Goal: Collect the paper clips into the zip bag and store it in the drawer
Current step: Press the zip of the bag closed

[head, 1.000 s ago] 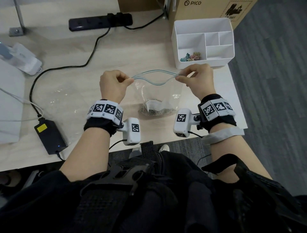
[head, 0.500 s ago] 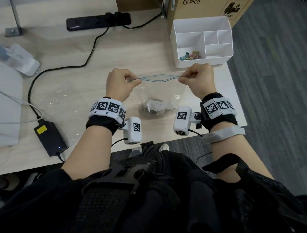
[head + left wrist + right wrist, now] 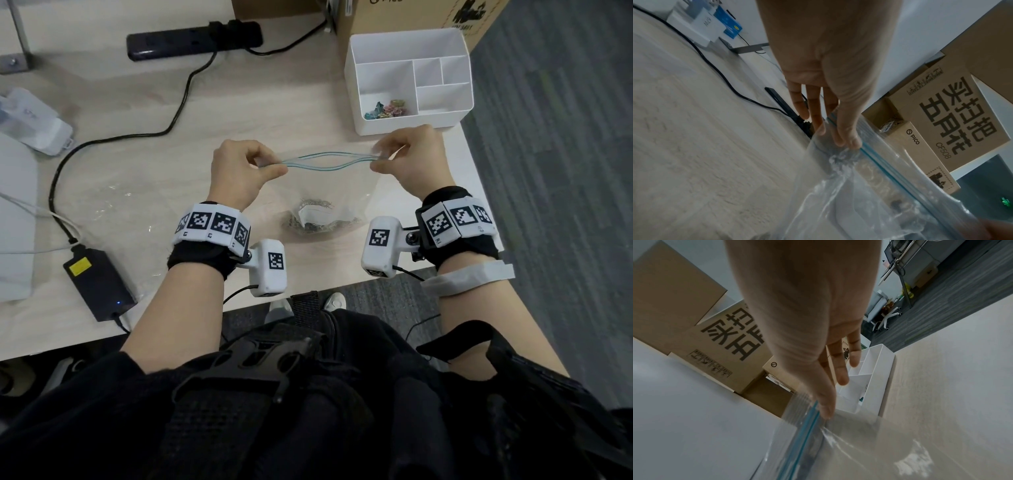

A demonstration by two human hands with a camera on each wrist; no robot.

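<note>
A clear zip bag (image 3: 329,192) with a blue zip strip (image 3: 329,163) hangs upright above the desk, its mouth slightly parted. A heap of grey paper clips (image 3: 320,222) lies in its bottom. My left hand (image 3: 239,171) pinches the left end of the zip strip (image 3: 875,155) between thumb and fingers. My right hand (image 3: 411,161) pinches the right end of the strip (image 3: 809,417). No drawer is in view.
A white desk organiser (image 3: 409,78) stands behind the right hand, with coloured clips (image 3: 385,109) in one compartment. Cardboard boxes (image 3: 411,13) stand behind it. A black power strip (image 3: 193,39), cable and power adapter (image 3: 97,284) lie to the left. The desk edge (image 3: 342,291) is close.
Both hands have drawn the zip ends apart sideways, so the bag mouth has narrowed from a wide opening to a thin slit.
</note>
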